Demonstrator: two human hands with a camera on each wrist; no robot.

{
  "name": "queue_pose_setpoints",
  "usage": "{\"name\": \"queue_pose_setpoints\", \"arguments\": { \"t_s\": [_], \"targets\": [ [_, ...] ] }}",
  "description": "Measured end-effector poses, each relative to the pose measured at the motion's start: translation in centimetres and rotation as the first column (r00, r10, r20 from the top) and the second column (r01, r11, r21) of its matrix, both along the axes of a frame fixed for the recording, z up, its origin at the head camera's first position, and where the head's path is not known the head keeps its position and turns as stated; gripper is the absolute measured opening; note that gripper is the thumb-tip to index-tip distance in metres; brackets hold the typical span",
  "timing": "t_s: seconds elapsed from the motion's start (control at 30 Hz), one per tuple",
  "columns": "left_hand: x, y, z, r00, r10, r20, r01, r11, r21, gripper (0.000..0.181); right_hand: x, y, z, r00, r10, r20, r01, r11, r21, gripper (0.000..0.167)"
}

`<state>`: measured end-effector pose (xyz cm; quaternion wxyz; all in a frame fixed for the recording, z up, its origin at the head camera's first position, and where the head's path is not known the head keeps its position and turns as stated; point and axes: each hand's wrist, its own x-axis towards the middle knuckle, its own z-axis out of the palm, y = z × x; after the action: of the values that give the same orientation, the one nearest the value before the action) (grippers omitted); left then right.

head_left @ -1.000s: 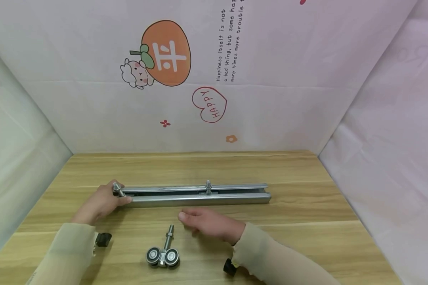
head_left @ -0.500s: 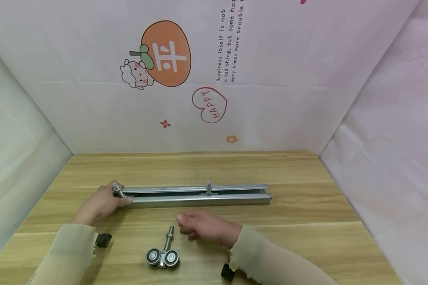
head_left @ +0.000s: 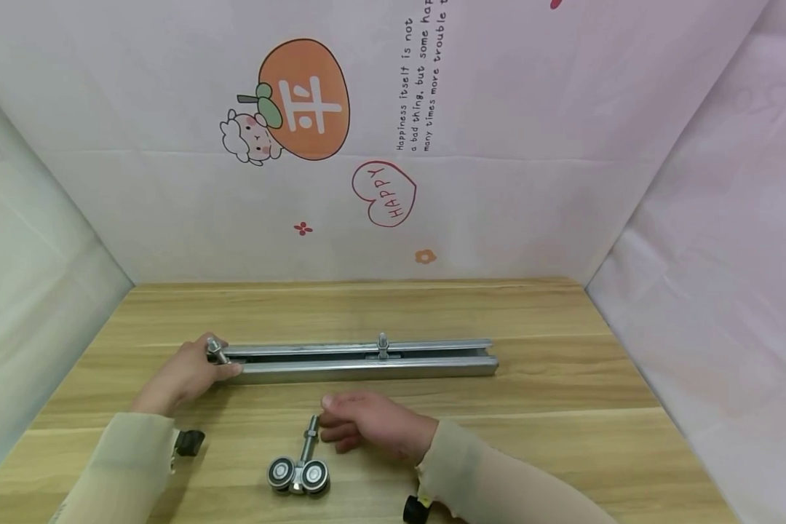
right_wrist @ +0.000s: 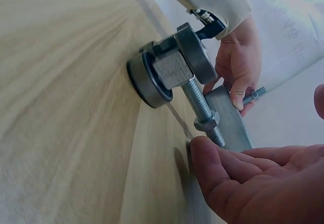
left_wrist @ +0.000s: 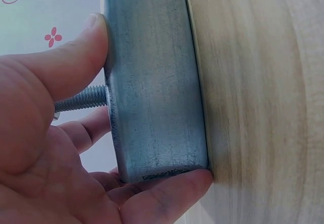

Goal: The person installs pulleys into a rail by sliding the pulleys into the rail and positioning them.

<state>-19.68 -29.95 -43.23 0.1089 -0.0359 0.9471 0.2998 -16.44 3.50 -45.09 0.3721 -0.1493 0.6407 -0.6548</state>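
My left hand (head_left: 186,370) grips the left end of a metal channel rail (head_left: 367,372), which lies slot upward on the table. In the left wrist view the thumb presses the rail's (left_wrist: 154,92) top edge and fingers wrap its end, beside a threaded bolt (left_wrist: 83,100). Another bolt (head_left: 383,346) stands upright in the slot near the middle. Nearer me lies a roller trolley (head_left: 299,477) with small wheels, a threaded stem and a nut. My right hand (head_left: 376,423) hovers at the stem's tip, thumb apart from the loosely bent fingers; whether a fingertip touches the stem I cannot tell.
The wooden table (head_left: 530,437) is bounded by a white printed cloth (head_left: 498,182) at the back and white cloth walls at both sides. A black wrist device (head_left: 416,509) sits under my right sleeve, and a similar one (head_left: 189,442) beside the left.
My right hand has moved left and slightly toward me, to the trolley's stem, and its fingers have spread a little lower. The left hand, rail and trolley stay where they were.
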Motion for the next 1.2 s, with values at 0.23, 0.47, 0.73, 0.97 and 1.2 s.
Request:
{"name": "queue_pose_setpoints", "arguments": {
  "t_s": [0.23, 0.47, 0.73, 0.97, 1.2],
  "targets": [
    [0.0, 0.0, 0.0, 1.000, -0.003, -0.001, 0.003, 1.000, -0.004, 0.070, -0.4, -0.2, -0.5, 0.982, -0.042, 0.185, 0.059, 0.994, -0.088, 0.063],
    [0.1, 0.0, -0.1, 1.000, -0.001, 0.006, 0.001, 1.000, -0.004, 0.074, -1.1, -0.6, -1.0, 0.944, -0.085, 0.319, 0.116, 0.990, -0.079, 0.066],
    [0.1, 0.0, -0.1, 1.000, -0.003, 0.005, 0.003, 1.000, -0.006, 0.073, -0.9, -1.2, -1.0, 0.942, -0.079, 0.327, 0.091, 0.996, -0.020, 0.060],
    [0.1, 0.0, 0.1, 1.000, -0.016, -0.002, 0.016, 1.000, -0.013, 0.073, -0.4, -1.6, -1.3, 0.937, -0.101, 0.334, 0.122, 0.992, -0.043, 0.050],
    [0.2, 0.0, 0.2, 1.000, -0.022, -0.007, 0.022, 1.000, -0.013, 0.071, 0.0, -1.8, -1.1, 0.926, -0.109, 0.362, 0.143, 0.987, -0.067, 0.044]
  ]
}}
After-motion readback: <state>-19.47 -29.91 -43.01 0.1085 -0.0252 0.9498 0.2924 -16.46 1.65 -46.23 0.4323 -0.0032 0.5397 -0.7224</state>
